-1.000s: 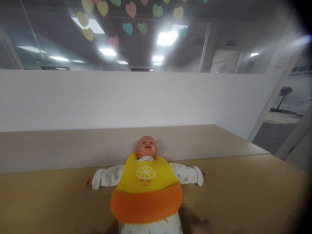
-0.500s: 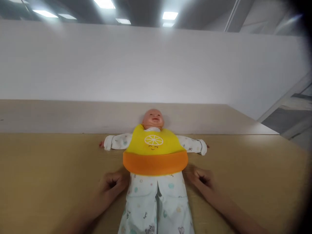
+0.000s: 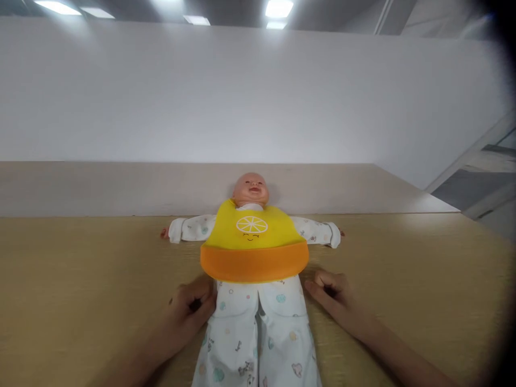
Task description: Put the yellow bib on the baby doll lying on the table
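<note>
A baby doll (image 3: 250,189) lies on its back with both arms stretched out sideways, dressed in a white patterned outfit (image 3: 282,312). Over its chest is a yellow bib (image 3: 226,228) with a citrus slice and a smiling face, and an orange catch pocket (image 3: 255,263) along the bottom. My left hand (image 3: 195,303) rests loosely curled on the table, against or very close to the doll's hip. On the other side my right hand (image 3: 328,290) is curled too, its thumb tip just beside the outfit. I see nothing held in either hand.
The wooden table (image 3: 403,258) stretches out on both sides of the doll. Behind the doll's shoulders runs a pale raised board (image 3: 100,188), with a white wall (image 3: 181,97) beyond it.
The view has tilted slightly down, so the lights and wall sit higher. My left hand has shifted slightly toward the doll's side; my right hand stays nearly in place. Doll and bib look unchanged.
</note>
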`<state>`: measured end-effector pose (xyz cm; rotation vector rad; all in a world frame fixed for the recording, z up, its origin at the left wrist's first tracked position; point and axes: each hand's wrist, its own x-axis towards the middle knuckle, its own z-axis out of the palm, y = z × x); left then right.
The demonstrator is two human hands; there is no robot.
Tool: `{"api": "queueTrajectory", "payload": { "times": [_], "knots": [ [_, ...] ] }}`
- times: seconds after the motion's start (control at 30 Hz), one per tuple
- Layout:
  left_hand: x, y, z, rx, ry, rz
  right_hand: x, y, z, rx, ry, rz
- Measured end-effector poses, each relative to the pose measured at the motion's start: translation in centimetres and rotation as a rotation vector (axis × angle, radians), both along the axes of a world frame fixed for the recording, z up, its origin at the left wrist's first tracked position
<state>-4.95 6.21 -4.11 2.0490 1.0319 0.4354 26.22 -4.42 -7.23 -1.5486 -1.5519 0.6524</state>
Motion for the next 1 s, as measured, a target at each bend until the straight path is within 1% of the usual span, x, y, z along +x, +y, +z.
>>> {"api": "queueTrajectory", "payload": {
  "times": [0.1,0.17,0.3,0.53,0.63,0.8,1.0],
  "knots": [
    [0.4,-0.4,0.7,0.035,0.034,-0.010,-0.1,-0.3,0.5,-0.030,-0.012,0.009],
    [0.5,-0.6,0.9,0.050,0.049,-0.014,-0.1,-0.5,0.6,-0.032,-0.026,0.005],
    [0.5,-0.7,0.9,0.070,0.053,-0.038,0.1,-0.8,0.5,-0.029,-0.072,0.000],
    [0.8,-0.8,1.0,0.099,0.089,-0.020,0.1,-0.8,0.6,-0.083,-0.069,-0.014],
    [0.6,-0.7,1.0,0.076,0.108,-0.022,0.0,-0.7,0.7,-0.068,-0.091,-0.008],
    [0.3,-0.8,1.3,-0.035,0.110,-0.041,-0.2,-0.6,1.0,-0.068,-0.108,0.010],
    [0.5,-0.9,1.4,-0.042,0.084,-0.031,-0.4,-0.5,1.3,-0.058,-0.135,0.036]
  ]
}}
